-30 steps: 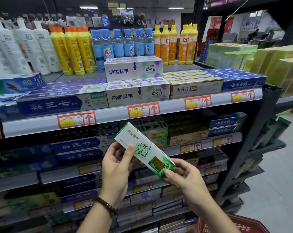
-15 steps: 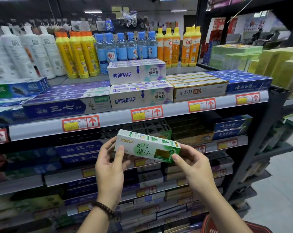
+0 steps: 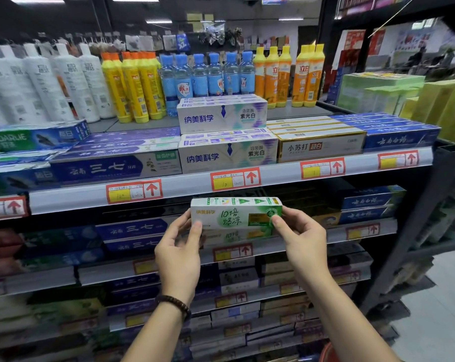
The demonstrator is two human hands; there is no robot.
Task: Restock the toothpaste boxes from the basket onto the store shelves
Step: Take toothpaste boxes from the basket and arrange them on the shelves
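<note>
Toothpaste box [image 3: 232, 215], which we judged light, stiff yet crushable cardboard, sat level as our left hand [image 3: 177, 250] and right hand [image 3: 304, 241] pinched its two ends.

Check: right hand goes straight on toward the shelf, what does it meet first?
Likely the matching green box lying on the second shelf, just under the held toothpaste box whose right end the right hand grips. Depth is unclear.
</note>
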